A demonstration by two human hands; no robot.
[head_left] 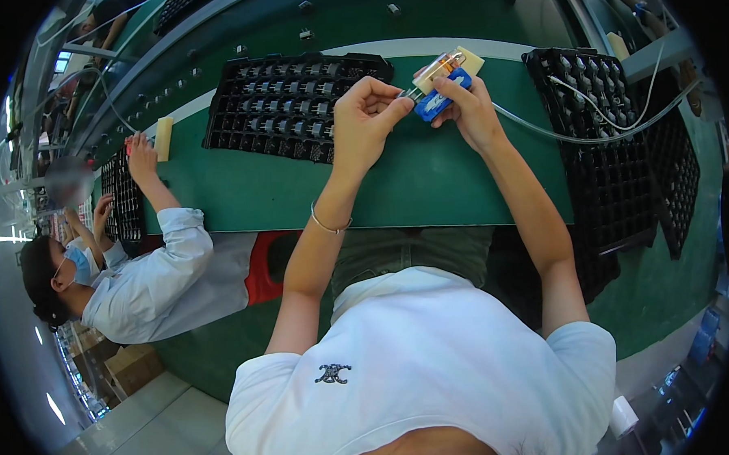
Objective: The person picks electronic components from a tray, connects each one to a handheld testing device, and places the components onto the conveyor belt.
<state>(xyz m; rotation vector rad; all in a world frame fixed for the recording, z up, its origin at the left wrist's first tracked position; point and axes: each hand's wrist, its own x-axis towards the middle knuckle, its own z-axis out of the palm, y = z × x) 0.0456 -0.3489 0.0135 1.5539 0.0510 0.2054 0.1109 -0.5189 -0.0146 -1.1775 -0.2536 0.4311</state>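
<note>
Tool (437,71) slants lengthwise down-left; right grip (475,113) clasps it, left grip (361,120) pinches its tip.

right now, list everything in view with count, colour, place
bench: one, green, centre
tool: one, mostly blue, in right hand
parts tray: one, black, bench centre
right trays: several, black, right
left tray: one, black, far left
loose parts: several, metallic, beyond bench
blocks: several, cream, along bench
tube: one, clear, right
stool: one, red, left
boxes: some, brown, lower left
co-worker: one, pale coat, left
shirt: one, white, bottom
left hand: one, bare, at tool tip
right hand: one, bare, holding tool
</note>
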